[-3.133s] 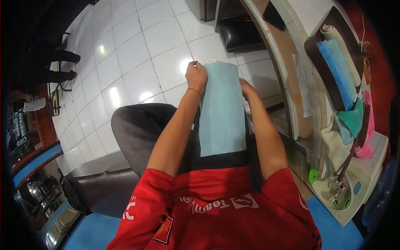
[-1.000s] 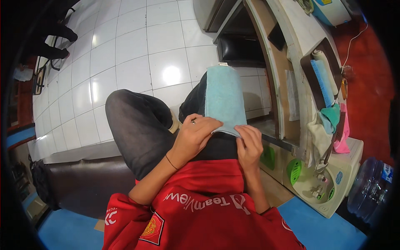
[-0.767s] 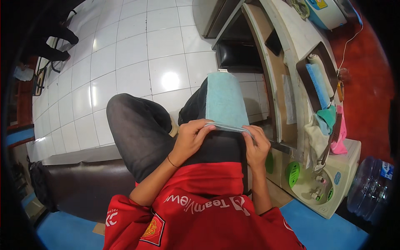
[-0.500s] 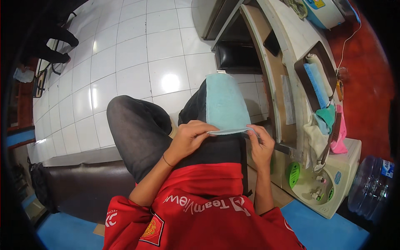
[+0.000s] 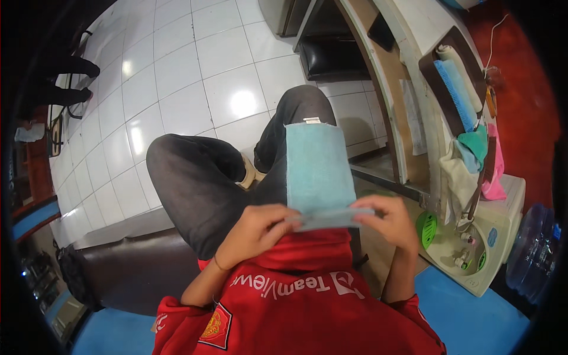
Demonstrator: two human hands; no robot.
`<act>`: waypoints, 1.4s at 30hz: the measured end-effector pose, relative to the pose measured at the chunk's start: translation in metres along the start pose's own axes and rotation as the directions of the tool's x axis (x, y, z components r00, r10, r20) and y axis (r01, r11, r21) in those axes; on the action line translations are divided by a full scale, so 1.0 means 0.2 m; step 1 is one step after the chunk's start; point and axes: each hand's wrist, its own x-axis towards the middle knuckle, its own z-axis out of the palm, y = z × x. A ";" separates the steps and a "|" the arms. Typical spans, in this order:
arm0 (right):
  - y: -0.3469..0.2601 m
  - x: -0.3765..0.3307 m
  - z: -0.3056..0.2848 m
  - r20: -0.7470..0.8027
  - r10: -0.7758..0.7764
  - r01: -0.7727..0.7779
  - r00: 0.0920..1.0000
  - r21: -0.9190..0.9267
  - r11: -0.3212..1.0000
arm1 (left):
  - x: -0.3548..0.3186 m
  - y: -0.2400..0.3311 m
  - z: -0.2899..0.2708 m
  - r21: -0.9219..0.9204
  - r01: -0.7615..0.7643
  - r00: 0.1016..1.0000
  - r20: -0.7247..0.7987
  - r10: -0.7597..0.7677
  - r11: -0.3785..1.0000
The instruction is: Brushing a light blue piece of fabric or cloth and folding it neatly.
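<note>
A light teal cloth (image 5: 319, 168) lies flat along my right thigh, with a small white tag at its far end near the knee. Its near edge is raised and bent over into a narrow strip, slightly blurred. My left hand (image 5: 255, 232) pinches the left corner of that strip between thumb and fingers. At the opposite corner, my right hand (image 5: 390, 220) is closed on the cloth in the same way. The strip stretches between both hands just above my lap.
To my right, a counter carries a brown tray (image 5: 444, 83) with rolled blue and cream cloths. Green, white and pink cloths (image 5: 473, 148) hang beside it, above a cream water dispenser (image 5: 479, 236). A clear water jug (image 5: 532, 254) stands farther right. Another person's dark-clothed legs (image 5: 71, 80) show at far left.
The cloth's near edge has come closer to my body, both hands drawing back with it. Its tagged far end has slid back from the knee, uncovering dark trouser fabric.
</note>
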 end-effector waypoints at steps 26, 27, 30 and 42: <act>0.39 0.80 0.13 -0.492 0.131 0.048 0.861 0.334 0.941 | 0.66 -0.44 -0.02 -0.102 0.367 0.801 -0.471 -0.370 0.925; 0.39 0.80 0.13 -0.469 0.142 0.035 0.872 0.349 0.936 | 0.66 -0.44 -0.02 -0.094 0.343 0.808 -0.479 -0.344 0.935; 0.39 0.80 0.12 -0.458 0.155 0.028 0.875 0.368 0.929 | 0.66 -0.43 -0.01 -0.092 0.382 0.797 -0.470 -0.379 0.919; 0.33 0.61 0.06 -0.347 0.231 -0.044 0.909 0.470 0.881 | 0.59 -0.41 -0.02 -0.168 0.349 0.758 -0.528 -0.383 0.922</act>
